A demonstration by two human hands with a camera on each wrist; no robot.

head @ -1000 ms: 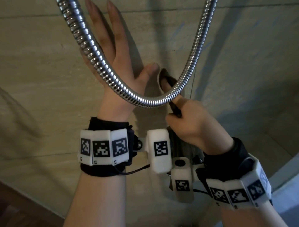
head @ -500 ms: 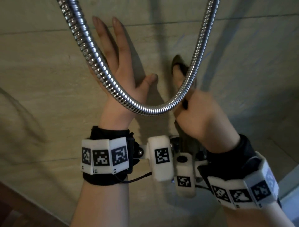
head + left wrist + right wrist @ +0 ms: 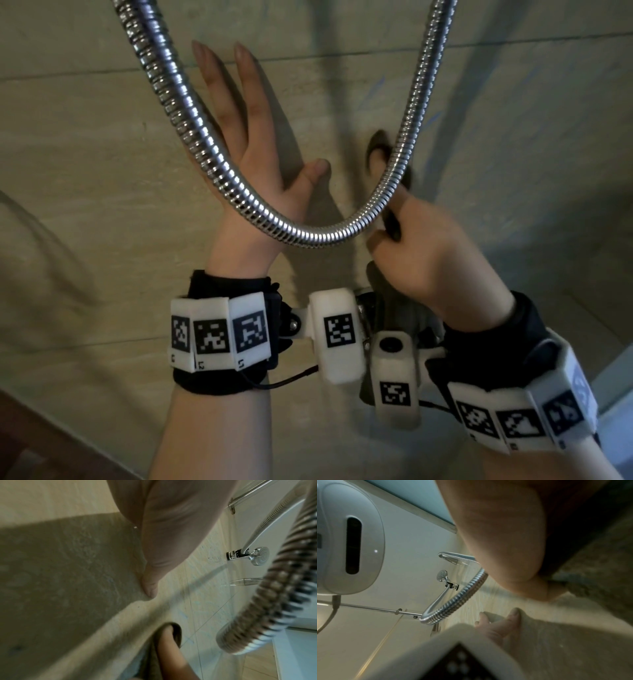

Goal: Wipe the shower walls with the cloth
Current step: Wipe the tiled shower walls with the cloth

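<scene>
The left hand (image 3: 255,161) is lying flat on the shower wall (image 3: 85,171), fingers straight and apart, just left of the hanging hose (image 3: 318,236). The right hand (image 3: 428,267) is gripping the dark cloth (image 3: 378,144), fingers clamped on it, pressing it to the wall right of the hose's low bend. Bare wall is stretching left of the hose.

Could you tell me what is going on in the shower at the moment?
A person is wiping the tiled shower wall. The right hand grips a dark cloth and presses it to the wall with an extended finger. The left hand lies flat on the tile beside it, fingers spread. The metal shower hose hangs in a loop in front of both hands. The shower head sits in its wall holder.
</scene>
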